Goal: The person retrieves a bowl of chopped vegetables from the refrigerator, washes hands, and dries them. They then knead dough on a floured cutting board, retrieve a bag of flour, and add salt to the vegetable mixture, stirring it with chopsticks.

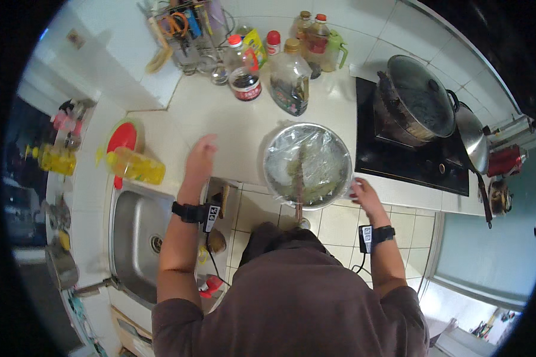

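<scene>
A round metal bowl (269, 189) sits at the counter's front edge, covered by clear plastic film (324, 156). Greenish contents (321, 189) show through the film, though I cannot make out what they are. Long thin brown sticks, probably chopsticks (299, 187), stretch from the middle of the bowl past its near rim. My right hand (364, 194) is at the bowl's right side with fingers bent; whether they pinch the film is unclear. To the left, over the counter, my left hand (200, 156) is raised, empty and slightly blurred, its fingers loosely apart.
Behind the bowl stand a large oil bottle (290, 80) and a dark sauce bottle (244, 73). A lidded pot (413, 105) is on the black cooktop (411, 167) at right. A steel sink (136, 232) and a yellow liquid bottle (138, 166) are at left.
</scene>
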`<action>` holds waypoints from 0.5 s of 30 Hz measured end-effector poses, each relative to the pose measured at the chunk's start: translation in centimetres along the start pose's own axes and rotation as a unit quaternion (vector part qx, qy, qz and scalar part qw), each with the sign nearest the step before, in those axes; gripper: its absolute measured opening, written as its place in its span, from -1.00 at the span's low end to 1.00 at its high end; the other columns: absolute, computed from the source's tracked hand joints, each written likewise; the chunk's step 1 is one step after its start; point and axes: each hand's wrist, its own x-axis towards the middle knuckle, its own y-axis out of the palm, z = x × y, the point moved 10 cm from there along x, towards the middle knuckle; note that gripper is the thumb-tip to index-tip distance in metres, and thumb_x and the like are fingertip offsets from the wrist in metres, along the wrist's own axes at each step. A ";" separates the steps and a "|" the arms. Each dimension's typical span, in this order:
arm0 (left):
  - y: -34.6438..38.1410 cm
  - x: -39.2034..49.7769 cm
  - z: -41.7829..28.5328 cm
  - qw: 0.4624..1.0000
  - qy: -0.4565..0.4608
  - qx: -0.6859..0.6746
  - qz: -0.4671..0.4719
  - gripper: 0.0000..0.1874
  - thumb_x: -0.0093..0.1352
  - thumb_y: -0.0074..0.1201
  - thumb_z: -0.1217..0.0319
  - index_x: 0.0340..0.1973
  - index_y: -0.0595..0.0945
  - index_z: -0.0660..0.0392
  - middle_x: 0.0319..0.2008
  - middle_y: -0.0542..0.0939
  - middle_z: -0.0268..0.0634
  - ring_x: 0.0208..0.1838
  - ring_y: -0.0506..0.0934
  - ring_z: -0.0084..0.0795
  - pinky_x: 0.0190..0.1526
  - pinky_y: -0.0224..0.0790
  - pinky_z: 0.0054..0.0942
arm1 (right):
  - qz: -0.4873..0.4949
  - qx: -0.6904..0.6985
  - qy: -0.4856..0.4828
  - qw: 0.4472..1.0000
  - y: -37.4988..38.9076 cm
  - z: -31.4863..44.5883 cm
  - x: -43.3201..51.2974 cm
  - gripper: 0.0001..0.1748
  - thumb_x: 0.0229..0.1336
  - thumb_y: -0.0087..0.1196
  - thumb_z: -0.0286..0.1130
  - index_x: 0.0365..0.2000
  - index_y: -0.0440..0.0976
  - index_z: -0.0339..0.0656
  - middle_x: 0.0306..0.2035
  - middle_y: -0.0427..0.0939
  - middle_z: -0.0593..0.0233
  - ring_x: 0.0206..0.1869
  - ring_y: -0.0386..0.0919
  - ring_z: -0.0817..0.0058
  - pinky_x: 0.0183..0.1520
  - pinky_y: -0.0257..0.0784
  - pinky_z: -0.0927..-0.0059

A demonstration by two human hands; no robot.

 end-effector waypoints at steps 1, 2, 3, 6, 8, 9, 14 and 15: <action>2.8 0.9 -0.7 0.997 0.057 0.033 0.033 -0.78 0.35 -0.12 0.41 -0.14 0.53 0.17 -0.33 0.53 -0.19 -0.23 0.49 -0.42 -0.17 0.34 -0.42 | 0.025 0.075 -0.023 0.997 1.0 -0.1 -0.1 -0.52 0.20 -0.06 -0.08 -0.04 0.32 -0.24 -0.36 0.47 0.26 -0.37 0.49 0.50 -0.29 0.46 0.49; 6.4 1.4 -0.1 0.992 0.042 -0.003 0.123 -0.77 0.35 -0.09 0.36 -0.15 0.52 0.19 -0.35 0.53 -0.20 -0.23 0.48 -0.42 -0.18 0.34 -0.42 | 0.040 0.131 -0.004 0.991 1.6 -0.5 0.0 -0.59 0.20 -0.06 -0.10 -0.15 0.36 -0.24 -0.42 0.48 0.30 -0.41 0.49 0.53 -0.32 0.46 0.53; 10.2 1.0 1.4 0.973 -0.022 -0.017 0.230 -0.74 0.35 -0.06 0.32 -0.15 0.52 0.21 -0.37 0.53 -0.22 -0.23 0.48 -0.42 -0.19 0.34 -0.42 | 0.060 0.193 0.000 0.979 2.3 -0.4 0.0 -0.64 0.21 -0.06 -0.12 -0.26 0.40 -0.24 -0.48 0.48 0.33 -0.46 0.48 0.56 -0.36 0.46 0.56; 15.5 1.4 2.5 0.947 -0.084 -0.107 0.291 -0.68 0.32 -0.01 0.23 -0.22 0.51 0.27 -0.39 0.54 -0.23 -0.28 0.49 -0.42 -0.21 0.34 -0.43 | 0.010 0.212 -0.008 0.977 1.7 0.1 -0.5 -0.71 0.21 -0.05 -0.17 -0.45 0.39 -0.20 -0.56 0.46 0.39 -0.52 0.45 0.61 -0.41 0.44 0.60; 17.8 1.0 3.7 0.909 -0.150 -0.109 0.373 -0.61 0.33 -0.02 0.17 -0.21 0.49 0.31 -0.33 0.53 -0.25 -0.25 0.47 -0.48 -0.15 0.32 -0.48 | -0.012 0.196 0.019 0.980 1.5 0.0 -0.7 -0.73 0.20 -0.05 -0.23 -0.45 0.39 -0.25 -0.56 0.45 0.39 -0.53 0.42 0.64 -0.42 0.42 0.60; 18.5 0.4 4.2 0.882 -0.189 -0.113 0.416 -0.57 0.34 -0.03 0.14 -0.20 0.49 0.33 -0.31 0.53 -0.27 -0.24 0.46 -0.51 -0.12 0.32 -0.51 | -0.015 0.186 0.028 0.982 1.6 0.1 -0.9 -0.74 0.20 -0.05 -0.25 -0.45 0.39 -0.27 -0.56 0.45 0.39 -0.54 0.41 0.65 -0.42 0.41 0.61; 16.3 1.4 2.1 0.901 -0.130 -0.031 0.412 -0.62 0.25 0.13 0.24 -0.18 0.48 0.27 -0.28 0.50 -0.27 -0.25 0.44 -0.48 -0.11 0.31 -0.49 | -0.139 0.121 -0.093 0.979 -1.0 5.2 -2.3 -0.83 0.19 -0.05 -0.37 -0.42 0.38 -0.27 -0.50 0.45 0.39 -0.42 0.41 0.65 -0.33 0.40 0.58; 15.7 1.4 1.6 0.906 -0.144 -0.015 0.398 -0.62 0.22 0.17 0.27 -0.17 0.48 0.26 -0.26 0.49 -0.25 -0.23 0.44 -0.46 -0.10 0.30 -0.48 | -0.166 0.141 -0.118 0.969 -1.5 6.7 -2.8 -0.85 0.19 -0.05 -0.39 -0.41 0.38 -0.27 -0.48 0.45 0.39 -0.39 0.41 0.65 -0.30 0.40 0.58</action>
